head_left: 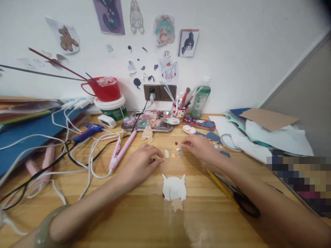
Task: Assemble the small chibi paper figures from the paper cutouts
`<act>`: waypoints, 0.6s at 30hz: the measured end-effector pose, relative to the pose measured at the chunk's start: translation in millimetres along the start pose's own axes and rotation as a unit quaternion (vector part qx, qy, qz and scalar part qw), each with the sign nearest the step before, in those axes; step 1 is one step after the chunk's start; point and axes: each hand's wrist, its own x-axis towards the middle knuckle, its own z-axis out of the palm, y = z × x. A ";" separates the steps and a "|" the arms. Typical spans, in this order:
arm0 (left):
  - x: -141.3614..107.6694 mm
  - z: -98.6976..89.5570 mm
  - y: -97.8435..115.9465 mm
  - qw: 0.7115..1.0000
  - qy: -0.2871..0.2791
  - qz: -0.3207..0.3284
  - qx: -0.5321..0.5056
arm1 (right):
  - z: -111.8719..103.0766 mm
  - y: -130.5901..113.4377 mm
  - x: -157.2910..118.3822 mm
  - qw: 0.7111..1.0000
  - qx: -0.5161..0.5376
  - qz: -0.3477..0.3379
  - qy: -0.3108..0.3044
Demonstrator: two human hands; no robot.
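Observation:
A white figure cut-out point(174, 187) with two pointed ears and a small beige body piece point(177, 205) lies on the wooden table point(139, 213), nearer to me than both hands. My left hand point(147, 158), wearing a ring, has its fingers curled around a small dark thin item point(152, 161). My right hand point(193, 144) reaches in from the right with fingertips pinched down beside small pale scraps; whatever they hold is too small to make out. Between the hands lie a pale green oval piece point(167, 153), an orange piece point(173, 155) and a dark red piece point(176, 143).
Scissors point(239, 198) and a yellow pencil point(219, 184) lie under my right forearm. Pink straighteners point(122, 150), a blue glue gun point(89, 131) and white cables are at left. A metal tray point(169, 127), a pen cup point(180, 111) and a bottle point(201, 100) stand behind.

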 end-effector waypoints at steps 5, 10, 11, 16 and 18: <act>-3.3 1.0 0.7 1.000 -0.005 -0.003 -0.002 | 24.5 12.0 39.0 0.996 0.031 -0.001 -0.080; -8.0 -1.8 -1.8 1.000 -0.014 -0.001 -0.006 | 32.7 10.8 45.5 0.993 0.051 0.019 -0.107; -8.4 -1.0 -1.9 1.000 -0.019 0.005 -0.009 | 32.9 10.2 45.6 0.992 0.054 0.023 -0.110; -11.6 9.5 5.4 0.997 -0.059 0.053 -0.024 | 32.2 7.8 46.3 0.992 0.066 0.044 -0.096; -14.8 15.5 11.2 0.994 -0.078 0.074 -0.022 | 29.1 4.8 43.4 0.993 0.075 0.047 -0.074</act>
